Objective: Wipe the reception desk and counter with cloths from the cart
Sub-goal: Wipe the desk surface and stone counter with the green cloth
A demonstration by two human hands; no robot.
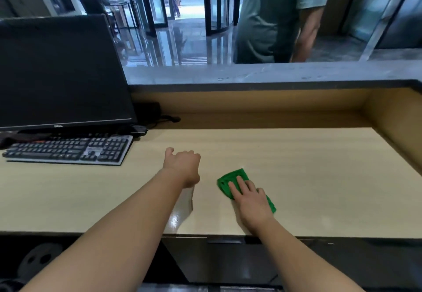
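Two hands are seen over the pale wood-grain counter. The green cloth, folded into a soft, flat oblong, is pinned beneath the right hand, whose fingers are spread flat on it rather than curled around it. Its long axis is laid diagonally, from far-left to near-right. The left hand, loosely curled and empty, is rested just left of the cloth. Unwiped surface is judged to lie mostly rightward and toward the keyboard; a raised grey stone ledge is seen beyond.
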